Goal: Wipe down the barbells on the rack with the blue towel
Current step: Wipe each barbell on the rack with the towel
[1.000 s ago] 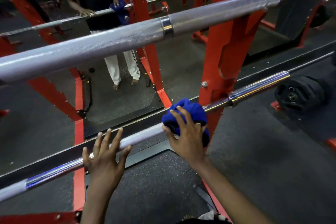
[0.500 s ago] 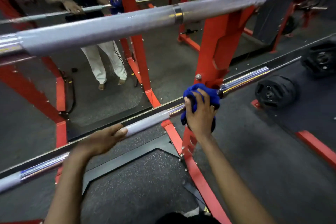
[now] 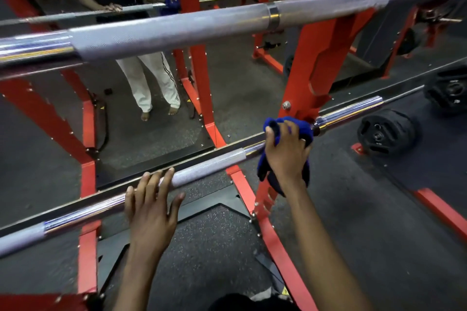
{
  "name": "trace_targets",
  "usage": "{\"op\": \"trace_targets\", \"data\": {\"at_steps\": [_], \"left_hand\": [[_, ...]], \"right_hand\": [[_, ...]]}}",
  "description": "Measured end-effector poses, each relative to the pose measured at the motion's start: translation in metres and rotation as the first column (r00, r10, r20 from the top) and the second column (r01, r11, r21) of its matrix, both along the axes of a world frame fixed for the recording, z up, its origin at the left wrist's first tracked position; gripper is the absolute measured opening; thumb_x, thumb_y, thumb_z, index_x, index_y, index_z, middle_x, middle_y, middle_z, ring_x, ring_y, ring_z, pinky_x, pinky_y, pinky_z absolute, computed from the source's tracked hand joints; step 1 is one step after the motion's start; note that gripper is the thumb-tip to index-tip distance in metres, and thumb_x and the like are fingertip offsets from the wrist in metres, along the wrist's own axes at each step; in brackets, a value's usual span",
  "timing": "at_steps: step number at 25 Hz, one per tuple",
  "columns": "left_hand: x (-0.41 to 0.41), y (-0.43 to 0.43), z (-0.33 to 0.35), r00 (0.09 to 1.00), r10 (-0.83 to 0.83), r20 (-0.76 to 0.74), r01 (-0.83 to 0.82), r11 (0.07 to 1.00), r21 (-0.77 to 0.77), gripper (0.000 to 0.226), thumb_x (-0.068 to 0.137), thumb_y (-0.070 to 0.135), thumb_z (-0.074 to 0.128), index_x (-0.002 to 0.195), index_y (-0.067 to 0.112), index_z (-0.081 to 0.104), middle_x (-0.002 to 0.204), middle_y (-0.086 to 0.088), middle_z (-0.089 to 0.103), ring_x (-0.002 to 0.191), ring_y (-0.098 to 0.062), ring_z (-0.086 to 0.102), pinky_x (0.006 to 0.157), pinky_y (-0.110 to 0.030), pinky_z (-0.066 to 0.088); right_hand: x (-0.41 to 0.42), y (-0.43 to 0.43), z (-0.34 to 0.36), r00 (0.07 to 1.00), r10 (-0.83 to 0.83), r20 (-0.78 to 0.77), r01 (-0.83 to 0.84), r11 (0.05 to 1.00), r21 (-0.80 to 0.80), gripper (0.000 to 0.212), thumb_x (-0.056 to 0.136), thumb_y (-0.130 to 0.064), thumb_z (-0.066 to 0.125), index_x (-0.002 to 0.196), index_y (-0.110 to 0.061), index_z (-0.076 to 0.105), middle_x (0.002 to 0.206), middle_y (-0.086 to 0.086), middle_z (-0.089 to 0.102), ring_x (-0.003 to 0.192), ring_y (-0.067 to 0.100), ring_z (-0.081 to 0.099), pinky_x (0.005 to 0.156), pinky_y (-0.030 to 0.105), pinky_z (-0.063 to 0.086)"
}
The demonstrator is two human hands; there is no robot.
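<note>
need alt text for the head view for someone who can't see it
The right hand wraps a blue towel around the lower barbell beside a red rack post, while the left hand rests open on that bar. A second barbell crosses above.

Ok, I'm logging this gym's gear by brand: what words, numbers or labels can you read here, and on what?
Nothing reads clearly.
On the near weight plate: pale marks by the hub, too small to read.
On the far weight plate: pale marks, blurred.
The yellow sticker by the red rack foot: too small to read.
On the upper barbell and lower barbell: no marking shows.
</note>
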State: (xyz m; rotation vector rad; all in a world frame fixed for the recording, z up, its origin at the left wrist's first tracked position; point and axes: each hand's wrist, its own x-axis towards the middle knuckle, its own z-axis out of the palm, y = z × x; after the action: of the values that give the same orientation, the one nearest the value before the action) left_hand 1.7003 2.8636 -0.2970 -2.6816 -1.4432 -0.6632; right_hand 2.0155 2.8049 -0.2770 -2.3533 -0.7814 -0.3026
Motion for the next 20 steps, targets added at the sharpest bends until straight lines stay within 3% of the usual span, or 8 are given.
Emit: {"op": "trace_targets", "data": {"at_steps": [3, 7, 9, 11, 12, 14, 16, 20], "left_hand": [[0.012, 0.005, -0.001, 0.997, 0.068, -0.044, -0.069, 0.998, -0.009, 0.061, 0.1, 0.061, 0.03, 0.133, 0.018, 0.058, 0.12, -0.009, 0.059, 0.116, -0.033, 0.051, 0.108, -0.052, 0.027], [0.018, 0.019, 0.031, 0.966, 0.044, -0.254, -0.071, 0.993, -0.099, 0.06, 0.098, 0.06, 0.028, 0.109, 0.013, 0.063, 0.097, -0.012, 0.063, 0.089, -0.035, 0.058, 0.083, -0.048, 0.038], [0.019, 0.036, 0.06, 0.936, -0.042, -0.351, -0.1, 0.921, -0.378, 0.055, 0.101, 0.062, 0.028, 0.116, 0.018, 0.057, 0.121, -0.012, 0.064, 0.113, -0.033, 0.058, 0.095, -0.051, 0.036], [0.019, 0.057, 0.079, 0.936, -0.125, -0.33, -0.159, 0.685, -0.711, 0.061, 0.099, 0.068, 0.029, 0.14, 0.027, 0.047, 0.154, -0.003, 0.046, 0.143, -0.025, 0.039, 0.114, -0.051, 0.02], [0.021, 0.063, 0.082, 0.943, -0.126, -0.308, -0.167, 0.621, -0.766, 0.065, 0.098, 0.071, 0.029, 0.146, 0.03, 0.043, 0.159, 0.001, 0.04, 0.148, -0.022, 0.033, 0.117, -0.05, 0.015], [0.017, 0.055, 0.07, 0.962, -0.077, -0.261, -0.119, 0.741, -0.661, 0.063, 0.096, 0.073, 0.029, 0.136, 0.032, 0.053, 0.147, 0.001, 0.054, 0.139, -0.022, 0.045, 0.109, -0.046, 0.023], [0.006, 0.026, 0.045, 0.997, 0.018, -0.081, -0.046, 0.934, -0.355, 0.062, 0.094, 0.073, 0.029, 0.125, 0.03, 0.061, 0.126, 0.002, 0.065, 0.121, -0.024, 0.056, 0.1, -0.043, 0.028], [-0.016, -0.007, 0.009, 0.982, -0.013, 0.187, 0.048, 0.981, -0.186, 0.056, 0.097, 0.053, 0.043, 0.147, 0.028, 0.048, 0.15, 0.005, 0.049, 0.146, -0.02, 0.033, 0.121, -0.037, 0.007]], "right_hand": [[-0.014, 0.006, -0.002, 1.0, 0.013, -0.015, -0.012, 0.997, 0.073, 0.038, 0.1, -0.05, 0.049, 0.122, -0.022, 0.061, 0.146, -0.003, 0.051, 0.099, 0.043, 0.065, 0.097, 0.053, 0.042], [-0.048, -0.013, -0.022, 0.946, 0.32, 0.054, -0.324, 0.937, 0.128, 0.047, 0.101, -0.051, 0.049, 0.143, -0.03, 0.05, 0.159, -0.01, 0.036, 0.119, 0.034, 0.06, 0.09, 0.048, 0.05], [-0.045, -0.019, -0.028, 0.932, 0.358, 0.062, -0.363, 0.924, 0.118, 0.05, 0.102, -0.05, 0.048, 0.149, -0.034, 0.043, 0.163, -0.011, 0.03, 0.13, 0.028, 0.054, 0.091, 0.045, 0.05], [-0.03, -0.018, -0.028, 0.952, 0.29, 0.096, -0.3, 0.947, 0.119, 0.047, 0.102, -0.048, 0.049, 0.146, -0.031, 0.048, 0.161, -0.008, 0.036, 0.127, 0.029, 0.056, 0.092, 0.045, 0.05], [-0.019, -0.014, -0.026, 0.971, 0.22, 0.091, -0.232, 0.963, 0.139, 0.045, 0.102, -0.047, 0.049, 0.143, -0.027, 0.052, 0.158, -0.005, 0.04, 0.123, 0.032, 0.057, 0.093, 0.048, 0.05], [0.004, -0.004, -0.02, 0.995, 0.097, 0.016, -0.098, 0.98, 0.174, 0.044, 0.102, -0.047, 0.045, 0.135, -0.02, 0.057, 0.152, -0.001, 0.047, 0.115, 0.038, 0.061, 0.093, 0.052, 0.05], [0.007, 0.004, -0.016, 0.999, 0.044, -0.026, -0.038, 0.982, 0.184, 0.046, 0.102, -0.045, 0.042, 0.13, -0.014, 0.06, 0.149, 0.003, 0.05, 0.11, 0.042, 0.063, 0.092, 0.054, 0.049], [-0.065, 0.006, -0.014, 0.983, 0.18, 0.049, -0.185, 0.973, 0.141, 0.042, 0.098, -0.04, 0.047, 0.129, -0.015, 0.058, 0.15, 0.004, 0.049, 0.098, 0.041, 0.064, 0.083, 0.053, 0.05]]}}
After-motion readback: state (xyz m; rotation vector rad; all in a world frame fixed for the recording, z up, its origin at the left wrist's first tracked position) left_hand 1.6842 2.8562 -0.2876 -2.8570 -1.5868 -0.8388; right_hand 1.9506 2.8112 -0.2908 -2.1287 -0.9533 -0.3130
